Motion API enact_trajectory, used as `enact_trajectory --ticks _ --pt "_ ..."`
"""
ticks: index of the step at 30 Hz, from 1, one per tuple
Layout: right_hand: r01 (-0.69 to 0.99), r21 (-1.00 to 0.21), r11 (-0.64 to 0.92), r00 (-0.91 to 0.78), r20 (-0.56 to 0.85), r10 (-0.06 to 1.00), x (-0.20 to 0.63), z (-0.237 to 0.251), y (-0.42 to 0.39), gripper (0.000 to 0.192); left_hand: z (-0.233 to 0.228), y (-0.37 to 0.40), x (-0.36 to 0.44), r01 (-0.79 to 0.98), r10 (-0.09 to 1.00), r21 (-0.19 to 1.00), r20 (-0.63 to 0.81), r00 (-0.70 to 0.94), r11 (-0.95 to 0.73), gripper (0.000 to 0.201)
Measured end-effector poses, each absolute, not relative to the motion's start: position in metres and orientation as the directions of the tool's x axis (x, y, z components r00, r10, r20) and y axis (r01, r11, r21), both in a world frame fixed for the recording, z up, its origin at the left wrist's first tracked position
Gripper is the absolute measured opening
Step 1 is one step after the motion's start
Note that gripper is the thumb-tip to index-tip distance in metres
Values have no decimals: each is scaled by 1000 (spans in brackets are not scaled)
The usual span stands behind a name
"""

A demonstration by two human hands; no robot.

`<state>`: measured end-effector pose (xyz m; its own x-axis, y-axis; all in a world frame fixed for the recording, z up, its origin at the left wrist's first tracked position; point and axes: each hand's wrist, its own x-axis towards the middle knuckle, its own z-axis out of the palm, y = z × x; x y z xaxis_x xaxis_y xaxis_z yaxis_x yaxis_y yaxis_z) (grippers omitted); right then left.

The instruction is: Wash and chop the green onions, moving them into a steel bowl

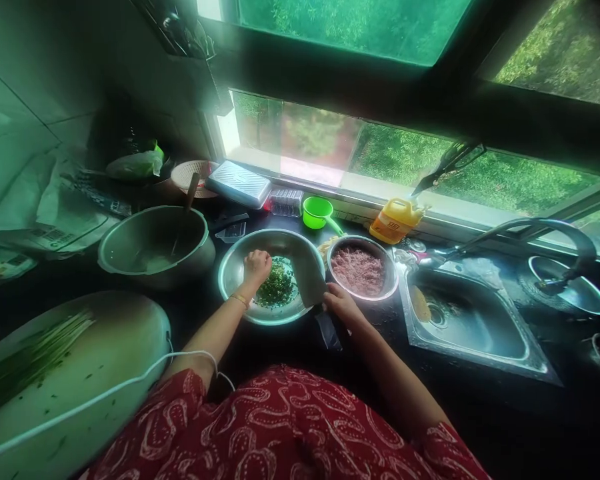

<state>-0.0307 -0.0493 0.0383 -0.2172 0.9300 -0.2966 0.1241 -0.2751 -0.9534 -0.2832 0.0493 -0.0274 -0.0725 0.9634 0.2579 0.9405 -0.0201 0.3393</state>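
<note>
A wide metal bowl [234,263] with chopped greens [279,285] in it stands in front of me. Over its left side, my left hand [258,267] is closed, fingers curled; what lies inside them is hidden. My right hand [342,307] grips a cleaver [308,275] at the bowl's right rim, with the broad blade tilted over the inside. To the right, a smaller metal bowl [394,283] holds minced meat [359,270]. On the round cutting board [125,340] at my left lie long green stalks [40,353] and scattered green bits.
A large pot [103,257] with a handled utensil stands behind the board. A green dipper [317,213] and a yellow jug [396,220] are near the window. The sink [480,327] with its faucet [520,230] is at right. A white cord [105,400] crosses my left forearm.
</note>
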Motion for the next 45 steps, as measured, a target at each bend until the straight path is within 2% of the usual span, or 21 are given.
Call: enact_trajectory --ticks 3,6,8,11,13,18,21,23,25,26,28,30,31,33,35,38,40,43,45 --pt "143 -969 -202 -152 -223 963 -47 32 -41 20 -3 40 -255 916 896 374 442 -37 -147 20" --pt "144 -977 -160 -160 -183 970 -66 30 -36 19 13 38 -229 917 849 324 527 28 -232 20" --pt "124 -982 -141 -159 -160 974 -74 31 -34 18 12 39 -229 933 861 311 509 -4 -180 20" --pt "98 -988 -122 -117 -133 984 -77 33 -30 20 2 36 -246 948 908 315 407 -95 -41 19" --pt "109 -989 -100 -85 -110 990 -76 34 -26 19 -1 28 -252 945 918 325 381 -106 -26 19" --pt "127 -989 -81 -27 -85 996 -86 37 -19 13 0 5 -221 902 853 323 516 84 -285 19" --pt "77 -995 -55 40 -52 998 -87 41 -14 16 -13 3 -217 899 870 321 480 116 -297 17" --pt "61 -998 -22 81 -17 997 -78 44 -10 20 -18 8 -233 899 916 380 398 53 -217 18" --pt "66 -998 26 98 32 995 -65 46 -7 25 -9 15 -255 860 933 492 355 -60 -132 21" --pt "84 -995 59 97 67 993 -57 46 -7 28 2 18 -266 822 918 557 377 -122 -120 22" --pt "164 -976 146 85 162 983 -43 46 -10 29 28 23 -279 726 856 657 480 -193 -205 23" --pt "291 -921 259 60 288 956 -32 45 -16 27 47 23 -282 681 793 683 556 -248 -265 27" --pt "358 -877 321 41 359 933 -26 44 -19 26 51 21 -280 696 792 676 551 -261 -241 31" --pt "479 -759 440 -29 488 872 -16 41 -23 27 43 18 -275 763 862 634 452 -231 -127 35" --pt "572 -630 525 -138 557 819 -5 36 -25 30 24 18 -273 820 945 570 288 -156 -38 34" --pt "670 -432 603 -355 528 772 13 26 -23 31 4 32 -284 868 982 496 160 -104 11 34" --pt "703 -325 633 -463 466 754 20 19 -20 31 6 40 -291 905 982 425 173 -74 -6 38" --pt "710 -203 675 -568 402 718 17 12 -14 27 19 33 -281 910 954 349 267 134 -225 44" --pt "679 -117 724 -643 381 665 9 11 -9 26 23 16 -259 855 916 336 214 339 -395 46"
